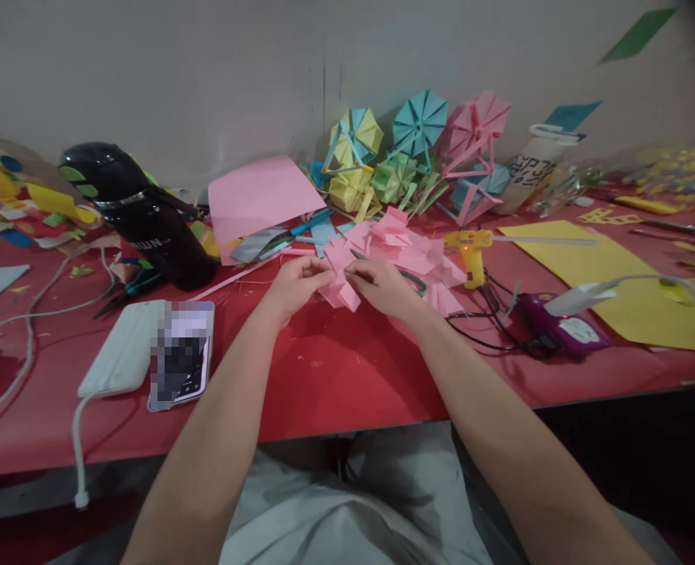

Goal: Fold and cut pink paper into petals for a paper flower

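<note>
Pinching a pink folded paper piece (340, 263) from both sides, above the middle of the red table (347, 377). Gripping its left edge with the left hand (297, 281), with thumb and forefinger brought almost together on the paper. Holding its right edge with the right hand (380, 284), with fingers likewise drawn close on it. Seen just beyond and to the right: more pink folded pieces (430, 255), heaped together. Farther right: a yellow glue gun (472, 268), a purple power strip (539, 314) with a white charger (580, 299) plugged in, and a yellow sheet (606, 267). To the left: a black bottle (168, 247), with a white power bank (124, 349) and a phone (186, 353) side by side nearer. Along the far side: pleated paper shapes (421, 122) and a pink sheet (265, 196).
</note>
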